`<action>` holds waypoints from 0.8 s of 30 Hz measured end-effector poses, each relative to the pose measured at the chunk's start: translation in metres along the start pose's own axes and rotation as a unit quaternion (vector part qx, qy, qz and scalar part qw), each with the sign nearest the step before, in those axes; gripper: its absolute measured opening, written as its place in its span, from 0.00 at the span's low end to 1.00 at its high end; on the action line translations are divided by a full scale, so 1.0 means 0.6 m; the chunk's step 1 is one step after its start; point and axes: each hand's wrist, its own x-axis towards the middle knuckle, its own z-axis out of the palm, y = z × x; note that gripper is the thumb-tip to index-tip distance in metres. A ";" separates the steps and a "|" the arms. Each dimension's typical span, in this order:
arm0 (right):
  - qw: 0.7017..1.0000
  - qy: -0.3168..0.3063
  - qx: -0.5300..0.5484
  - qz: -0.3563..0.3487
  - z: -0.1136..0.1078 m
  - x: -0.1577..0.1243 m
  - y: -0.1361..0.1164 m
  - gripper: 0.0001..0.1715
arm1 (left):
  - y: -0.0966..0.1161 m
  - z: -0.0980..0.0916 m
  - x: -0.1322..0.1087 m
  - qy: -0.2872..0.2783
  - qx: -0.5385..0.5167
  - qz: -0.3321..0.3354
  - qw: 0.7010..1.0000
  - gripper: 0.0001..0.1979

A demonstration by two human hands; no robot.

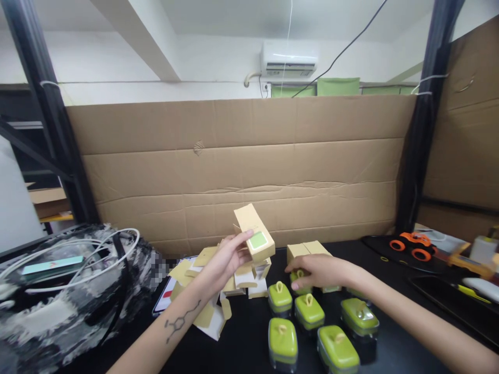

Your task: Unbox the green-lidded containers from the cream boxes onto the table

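Head view: left hand (225, 258) is gripping a matte kraft-card box (253, 232) w/ a square green label, tilted above the folded card pile (206, 310). Right hand (320, 270) is lying palm-down over a glossy green-lidded tub (298, 276) on the black table (249, 340), fingers curled; can't tell if it's gripping.

Left hand (226, 259) holds tan carton (255, 234); right hand (317, 271) on green-lidded container (298, 276).

Small packing workshop, not a home. Cardboard sheets (241, 171) wall off bench between black metal rack posts (423, 119). Black worktable (245, 348) carries pile of small brown cartons (205, 257) and rows of identical green-lidded containers (309, 310). Air conditioner (289, 59) high on bare white wall. Orange toy car (413, 245) on side bench.
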 end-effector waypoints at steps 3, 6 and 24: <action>0.995 0.096 -0.008 -0.014 -0.011 -0.005 -0.016 0.17 | -0.008 -0.003 0.006 0.012 -0.044 -0.006 0.999 0.15; 0.976 0.201 -0.033 -0.071 -0.015 -0.007 -0.047 0.28 | -0.019 -0.002 0.010 0.011 -0.074 -0.020 0.997 0.12; 0.936 0.292 -0.071 -0.181 0.001 0.003 -0.035 0.09 | -0.026 0.012 0.006 0.128 0.039 0.059 0.989 0.20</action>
